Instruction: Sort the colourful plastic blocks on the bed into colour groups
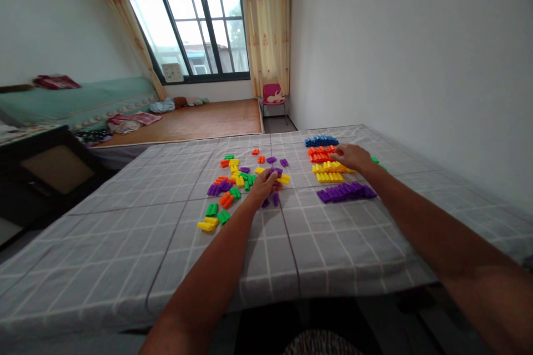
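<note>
1. Left hand [265, 185] is resting among loose pieces [283, 179]; I can't tell if it's gripping any.
2. Right hand [352, 156] is hanging by the orange row [318, 158], its grip hiding.
3. Dipping low, it could be bumping the yellow row [329, 177] crooked.

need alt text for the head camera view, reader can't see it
A person's left hand is at scattered coloured pieces on a checked cloth, while the right hand is at the orange row and yellow row, with a blue row beyond and a purple row nearer. Behind are a bed, a window and a pink chair.
</note>
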Tool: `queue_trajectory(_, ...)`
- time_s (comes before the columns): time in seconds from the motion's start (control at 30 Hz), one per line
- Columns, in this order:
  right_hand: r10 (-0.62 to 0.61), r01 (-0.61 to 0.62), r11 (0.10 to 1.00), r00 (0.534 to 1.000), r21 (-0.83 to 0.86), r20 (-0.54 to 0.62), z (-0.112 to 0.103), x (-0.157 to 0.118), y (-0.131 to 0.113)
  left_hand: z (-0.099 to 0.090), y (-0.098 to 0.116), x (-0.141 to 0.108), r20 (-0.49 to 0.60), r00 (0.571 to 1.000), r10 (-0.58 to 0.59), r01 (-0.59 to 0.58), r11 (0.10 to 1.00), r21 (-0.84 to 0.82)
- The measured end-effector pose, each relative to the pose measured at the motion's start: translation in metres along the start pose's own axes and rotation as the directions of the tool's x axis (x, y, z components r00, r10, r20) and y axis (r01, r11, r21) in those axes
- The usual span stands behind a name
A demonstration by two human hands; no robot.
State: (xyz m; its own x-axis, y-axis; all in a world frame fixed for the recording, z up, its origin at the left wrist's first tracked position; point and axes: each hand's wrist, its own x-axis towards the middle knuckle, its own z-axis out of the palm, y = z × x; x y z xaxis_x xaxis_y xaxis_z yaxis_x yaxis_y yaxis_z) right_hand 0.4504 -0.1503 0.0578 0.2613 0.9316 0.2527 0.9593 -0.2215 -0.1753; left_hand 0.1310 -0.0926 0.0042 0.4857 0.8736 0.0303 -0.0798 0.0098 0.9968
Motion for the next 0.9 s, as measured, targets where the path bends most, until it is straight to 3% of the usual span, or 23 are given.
queue_trajectory(0.07, -0.213, 0.212, 0.962, 0.977, 0.174, -0.01, 0.001, -0.008, -0.037, 0.001, -0.002, 0.001, 0.014, 1.0, -0.005, 0.005, 0.999, -0.042)
queue_trajectory(0.13, -0.396, 0.363, 0.86, 0.918, 0.358, 0.021, 0.006, -0.019, -0.079, 0.001, -0.003, 0.0, 0.029, 1.0, 0.007, -0.005, 0.998, -0.056)
queue_trajectory(0.23, -0.507, 0.425, 0.785, 0.859, 0.451, 0.074, 0.015, -0.033, -0.128, -0.002, 0.0, -0.004, 0.051, 0.998, 0.038, -0.037, 0.999, -0.022)
queue_trajectory(0.3, -0.517, 0.424, 0.788, 0.849, 0.447, 0.107, 0.017, -0.035, -0.139, -0.009, 0.005, -0.007, 0.013, 0.996, 0.088, -0.089, 0.995, 0.049)
queue_trajectory(0.37, -0.495, 0.409, 0.809, 0.861, 0.423, 0.115, 0.015, -0.029, -0.129, -0.022, 0.01, -0.007, -0.098, 0.982, 0.159, -0.143, 0.977, 0.158)
queue_trajectory(0.47, -0.39, 0.335, 0.858, 0.918, 0.39, 0.069, 0.002, -0.016, -0.078, -0.047, 0.016, -0.004, -0.203, 0.945, 0.258, -0.144, 0.881, 0.451)
queue_trajectory(0.57, -0.207, 0.153, 0.91, 0.973, 0.386, 0.101, -0.013, -0.011, -0.01, -0.063, 0.017, 0.0, -0.166, 0.948, 0.27, -0.047, 0.638, 0.769)
queue_trajectory(0.67, -0.028, -0.033, 0.958, 0.978, 0.283, 0.208, -0.02, -0.02, 0.043, -0.063, 0.017, 0.0, -0.166, 0.949, 0.267, 0.027, 0.458, 0.888)
queue_trajectory(0.77, 0.102, -0.124, 0.989, 0.963, 0.076, 0.25, -0.014, -0.032, 0.063, -0.055, 0.019, -0.002, -0.121, 0.952, 0.281, -0.008, 0.417, 0.909)
queue_trajectory(0.9, 0.157, -0.141, 0.986, 0.966, -0.09, 0.203, 0.002, -0.042, 0.051, -0.054, 0.023, -0.005, -0.101, 0.941, 0.323, -0.042, 0.407, 0.913)
